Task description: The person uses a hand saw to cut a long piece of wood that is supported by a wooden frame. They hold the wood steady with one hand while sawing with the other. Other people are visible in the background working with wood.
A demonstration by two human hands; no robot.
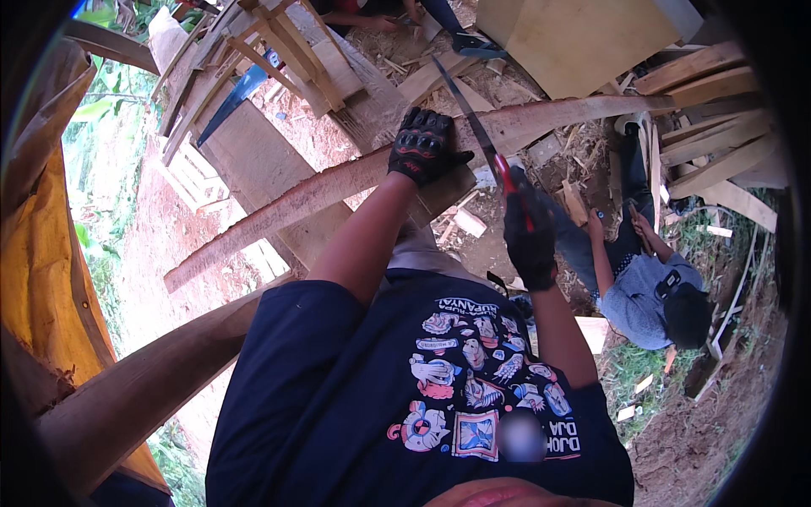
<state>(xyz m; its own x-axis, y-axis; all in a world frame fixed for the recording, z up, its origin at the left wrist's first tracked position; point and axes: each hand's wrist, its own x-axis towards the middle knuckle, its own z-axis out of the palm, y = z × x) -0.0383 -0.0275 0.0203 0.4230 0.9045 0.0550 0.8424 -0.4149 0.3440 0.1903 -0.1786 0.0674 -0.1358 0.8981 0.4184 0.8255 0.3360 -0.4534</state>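
A long, rough-sawn wooden plank [312,193] runs from the lower left up to the right, resting across a wooden bench [253,156]. My left hand [424,145], in a black glove with hard knuckle guards, grips the plank near its middle, fingers bent over it and thumb pointing right. Closed around the red handle of a handsaw [475,120] is my right hand [530,228], also in a black glove. The saw's dark blade crosses the plank just right of my left hand, its tip pointing away from me. Whether the teeth are in the wood, I cannot tell.
A person in a grey top [650,296] crouches at the right, holding wood. Someone else's hand [386,24] works at the far side. Wooden boards [718,135] are stacked at right. A blue-bladed saw [236,101] lies far left; a thick beam [152,380] slants nearby. Offcuts litter the ground.
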